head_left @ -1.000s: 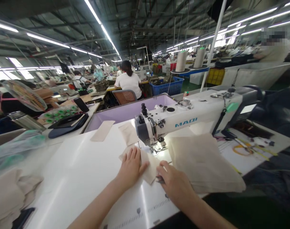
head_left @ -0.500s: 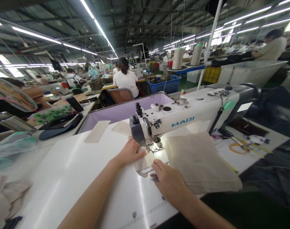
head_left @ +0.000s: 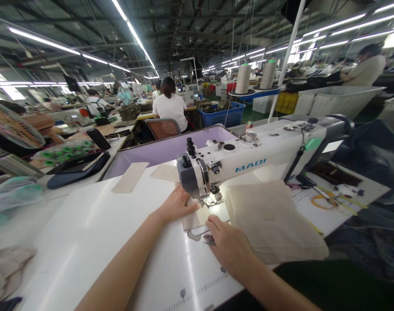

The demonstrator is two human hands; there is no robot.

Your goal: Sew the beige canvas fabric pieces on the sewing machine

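Observation:
A white sewing machine [head_left: 251,160] stands over the table, its lamp lighting the needle area. Under its presser foot lies a small beige fabric piece [head_left: 192,220]. My left hand [head_left: 175,205] rests flat on this piece, left of the needle, thumb spread towards the foot. On the near side, my right hand [head_left: 231,244] is curled, thumb and forefinger pressing at the fabric's edge. Dark pointed metal tips, apparently thread snips [head_left: 209,239], poke out from beneath its fingers; the rest is hidden in the palm. A larger beige fabric stack [head_left: 271,220] lies to the right.
Two loose beige pieces, one being a fabric strip [head_left: 130,177], lie at the table's far edge. Behind is a lilac-lined bin [head_left: 145,154]. Thread cones [head_left: 243,79] stand beyond the machine. Scissors [head_left: 326,194] and tape lie right. A co-worker [head_left: 169,103] sits ahead.
The view has shifted slightly, so the surroundings sit a little differently in the picture. Both hands and the fabric keep nearly the same place at the presser foot.

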